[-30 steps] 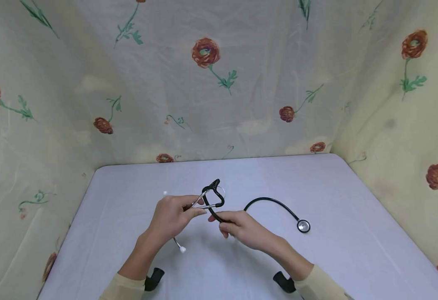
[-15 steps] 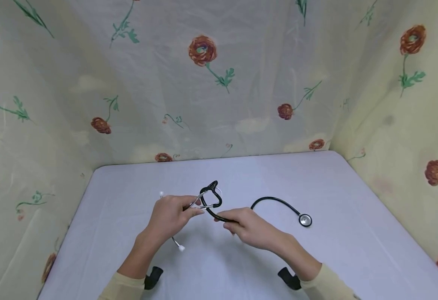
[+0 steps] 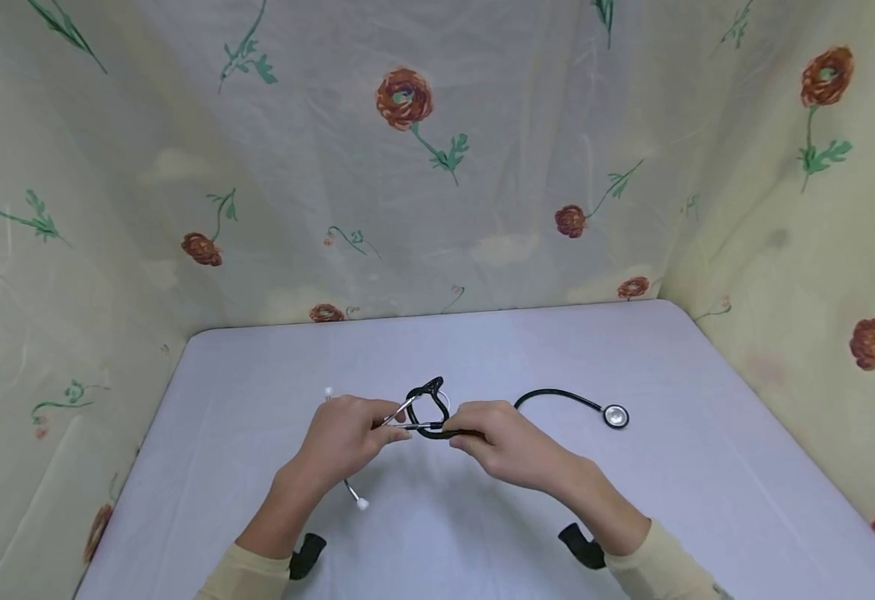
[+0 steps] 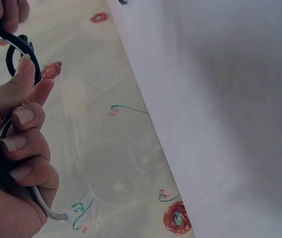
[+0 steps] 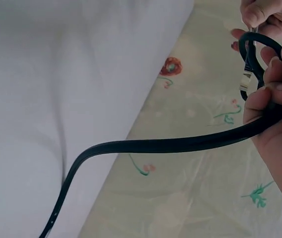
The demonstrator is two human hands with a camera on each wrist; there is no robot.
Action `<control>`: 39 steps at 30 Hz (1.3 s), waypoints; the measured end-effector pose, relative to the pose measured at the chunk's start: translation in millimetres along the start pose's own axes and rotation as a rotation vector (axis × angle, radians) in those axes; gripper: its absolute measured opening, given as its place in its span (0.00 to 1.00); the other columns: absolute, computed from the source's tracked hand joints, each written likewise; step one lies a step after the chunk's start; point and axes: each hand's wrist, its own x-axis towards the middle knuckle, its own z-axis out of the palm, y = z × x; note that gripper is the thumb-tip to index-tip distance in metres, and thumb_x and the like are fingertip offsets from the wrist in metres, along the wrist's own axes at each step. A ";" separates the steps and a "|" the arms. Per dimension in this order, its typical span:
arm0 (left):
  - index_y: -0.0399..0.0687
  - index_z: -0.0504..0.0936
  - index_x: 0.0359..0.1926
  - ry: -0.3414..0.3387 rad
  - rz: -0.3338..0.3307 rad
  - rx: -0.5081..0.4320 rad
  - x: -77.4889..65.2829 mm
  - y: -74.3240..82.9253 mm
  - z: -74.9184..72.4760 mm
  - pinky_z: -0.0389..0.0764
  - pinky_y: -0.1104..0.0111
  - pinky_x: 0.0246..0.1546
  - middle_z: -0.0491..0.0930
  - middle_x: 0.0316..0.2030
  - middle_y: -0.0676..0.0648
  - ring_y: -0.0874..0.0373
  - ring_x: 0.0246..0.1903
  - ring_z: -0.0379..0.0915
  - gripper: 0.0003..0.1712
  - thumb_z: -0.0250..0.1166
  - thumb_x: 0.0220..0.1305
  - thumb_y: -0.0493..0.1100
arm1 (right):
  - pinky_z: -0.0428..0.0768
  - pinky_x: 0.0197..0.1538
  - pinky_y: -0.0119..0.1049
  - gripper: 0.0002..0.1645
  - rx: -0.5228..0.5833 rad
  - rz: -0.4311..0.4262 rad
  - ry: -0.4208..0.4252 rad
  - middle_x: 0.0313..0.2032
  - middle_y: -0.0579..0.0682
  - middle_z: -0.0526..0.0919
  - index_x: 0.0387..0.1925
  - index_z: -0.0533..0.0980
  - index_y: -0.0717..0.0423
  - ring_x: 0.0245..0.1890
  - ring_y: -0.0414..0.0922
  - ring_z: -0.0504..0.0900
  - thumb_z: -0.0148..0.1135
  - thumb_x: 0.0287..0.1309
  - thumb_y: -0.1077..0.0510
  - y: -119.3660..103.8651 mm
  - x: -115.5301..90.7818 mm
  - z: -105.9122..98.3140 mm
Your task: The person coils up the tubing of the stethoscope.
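Observation:
A black stethoscope point(image 3: 557, 391) is held between both hands above the white table. My left hand point(image 3: 345, 432) grips its metal ear tubes, fingers curled round them in the left wrist view; the white ear tips point(image 3: 362, 503) stick out past the hand. Just right of it, the black tubing bends into a loop point(image 3: 412, 411) near the fork. My right hand point(image 3: 508, 437) pinches the tubing beside that loop, its fingers point(image 5: 257, 101) curled round it in the right wrist view. Beyond the right hand the tube arcs to the round metal chest piece point(image 3: 616, 417).
A white-covered table point(image 3: 257, 375) lies under the hands. Flower-printed cloth point(image 3: 482, 250) walls it in at the back and both sides. Black straps point(image 3: 582, 546) sit at the wrists, by the pale sleeves point(image 3: 662, 567).
My right hand has slid right along the tubing, then up closer to the loop. The chest piece has shifted right and away. The left hand keeps its grip, nearly still.

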 end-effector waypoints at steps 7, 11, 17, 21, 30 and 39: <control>0.67 0.82 0.28 -0.043 0.017 0.001 0.5 4.4 -1.3 0.55 0.75 0.15 0.64 0.09 0.65 0.71 0.12 0.55 0.07 0.66 0.50 0.59 | 0.71 0.28 0.24 0.11 -0.070 -0.063 -0.005 0.27 0.35 0.76 0.37 0.81 0.49 0.24 0.31 0.69 0.55 0.57 0.64 -1.7 1.6 -7.4; 0.68 0.80 0.27 -0.080 0.063 0.002 -0.5 5.8 -0.5 0.56 0.76 0.16 0.64 0.09 0.66 0.72 0.13 0.55 0.07 0.65 0.51 0.59 | 0.72 0.30 0.24 0.08 -0.089 -0.117 0.032 0.28 0.37 0.77 0.36 0.81 0.49 0.27 0.31 0.70 0.59 0.57 0.63 -1.5 1.4 -12.1; 0.67 0.82 0.28 -0.114 0.128 -0.022 -3.2 9.0 -0.5 0.55 0.77 0.15 0.63 0.09 0.66 0.73 0.13 0.54 0.08 0.65 0.52 0.60 | 0.71 0.31 0.21 0.08 -0.077 -0.182 0.114 0.28 0.36 0.75 0.35 0.80 0.47 0.28 0.30 0.69 0.64 0.53 0.61 2.2 2.4 -14.9; 0.66 0.83 0.30 -0.124 0.146 -0.017 -5.6 14.2 -3.7 0.56 0.77 0.16 0.67 0.10 0.67 0.73 0.14 0.56 0.09 0.65 0.51 0.60 | 0.71 0.30 0.22 0.08 -0.001 -0.172 0.130 0.27 0.36 0.76 0.34 0.81 0.45 0.27 0.30 0.69 0.67 0.50 0.60 4.5 4.1 -17.6; 0.64 0.83 0.30 -0.141 0.197 -0.072 -9.4 25.3 -14.5 0.56 0.78 0.15 0.68 0.11 0.67 0.73 0.14 0.56 0.09 0.65 0.52 0.59 | 0.74 0.33 0.26 0.06 0.071 -0.162 0.095 0.29 0.38 0.79 0.35 0.81 0.47 0.29 0.32 0.72 0.62 0.54 0.59 8.9 9.8 -27.3; 0.65 0.82 0.30 -0.192 0.236 -0.107 -8.3 26.9 -17.8 0.62 0.78 0.17 0.75 0.16 0.68 0.74 0.15 0.61 0.09 0.64 0.53 0.60 | 0.73 0.32 0.26 0.08 0.093 -0.177 0.086 0.28 0.42 0.80 0.34 0.83 0.50 0.30 0.36 0.74 0.65 0.51 0.62 3.9 13.1 -35.8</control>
